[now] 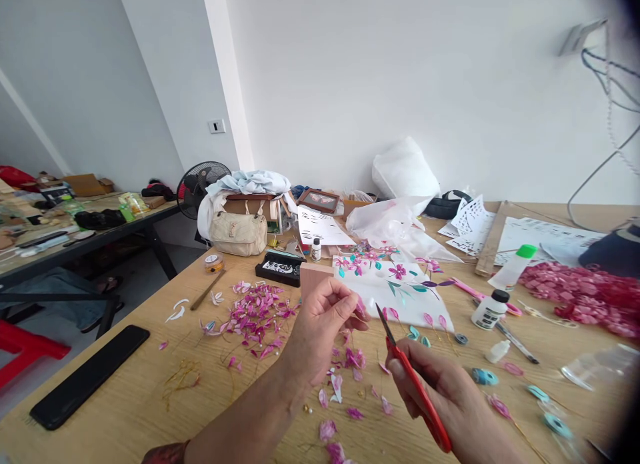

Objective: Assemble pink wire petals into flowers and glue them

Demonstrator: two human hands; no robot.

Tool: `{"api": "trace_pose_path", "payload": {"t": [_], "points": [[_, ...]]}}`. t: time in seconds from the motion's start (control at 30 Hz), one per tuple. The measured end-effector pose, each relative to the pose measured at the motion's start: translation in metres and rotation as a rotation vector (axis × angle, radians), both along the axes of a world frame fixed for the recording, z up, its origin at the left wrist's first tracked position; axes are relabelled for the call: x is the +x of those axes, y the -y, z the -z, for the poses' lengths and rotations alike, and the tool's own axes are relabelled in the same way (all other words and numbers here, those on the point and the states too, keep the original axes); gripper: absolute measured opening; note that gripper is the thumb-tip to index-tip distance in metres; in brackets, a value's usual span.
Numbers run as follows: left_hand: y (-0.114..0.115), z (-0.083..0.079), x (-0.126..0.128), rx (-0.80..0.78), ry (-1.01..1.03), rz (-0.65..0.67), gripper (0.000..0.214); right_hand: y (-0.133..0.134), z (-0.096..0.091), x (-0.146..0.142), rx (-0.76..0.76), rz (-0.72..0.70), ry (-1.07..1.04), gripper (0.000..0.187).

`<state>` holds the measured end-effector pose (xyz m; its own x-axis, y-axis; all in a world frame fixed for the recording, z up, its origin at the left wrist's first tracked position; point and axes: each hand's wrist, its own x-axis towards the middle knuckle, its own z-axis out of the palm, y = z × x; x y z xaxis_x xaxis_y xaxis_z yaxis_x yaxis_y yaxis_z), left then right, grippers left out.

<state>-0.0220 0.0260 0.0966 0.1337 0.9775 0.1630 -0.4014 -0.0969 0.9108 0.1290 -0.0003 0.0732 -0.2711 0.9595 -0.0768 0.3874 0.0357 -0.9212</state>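
Note:
My left hand [327, 321] is raised over the middle of the wooden table, thumb and fingers pinched on a small pink petal [361, 309]. To its right, my right hand [435, 384] grips a pair of red-handled scissors [417, 391]. The dark blades point up and left, close to the left fingertips but apart from them. Beneath and left of my hands lies a heap of pink petals [263, 311], with more loose petals scattered toward the near edge. Behind them, pink flowers [397, 271] with teal leaves rest on a white sheet [417, 304].
Black phone [90, 376] lies at the table's left. Small bottles, including a black-capped one [490, 311], and pink scissors [470, 289] stand or lie right. Red-pink fabric flowers [580, 294] pile at far right. A beige bag [239, 233] and a fan [203, 184] are behind.

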Motion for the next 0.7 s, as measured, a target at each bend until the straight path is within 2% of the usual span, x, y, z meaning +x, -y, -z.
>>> {"api": "trace_pose_path", "payload": {"t": [0.1,0.2,0.43,0.57,0.7], "points": [[0.0,-0.002,-0.001,0.006,-0.052,-0.032,0.015,-0.004,0.006,0.004,0.067,0.14,-0.162,0.032],[0.0,-0.002,-0.003,0.03,-0.123,-0.015,0.014,-0.007,0.002,0.005,0.135,0.258,-0.27,0.027],[0.001,0.0,-0.003,0.02,-0.228,0.091,0.019,-0.016,-0.02,-0.005,0.147,0.162,-0.411,0.027],[0.002,0.0,-0.004,0.043,-0.255,0.106,0.016,-0.016,-0.02,-0.009,0.103,0.118,-0.467,0.027],[0.003,0.0,-0.004,0.049,-0.273,0.153,0.014,-0.013,-0.019,-0.008,0.136,0.115,-0.441,0.022]]}}
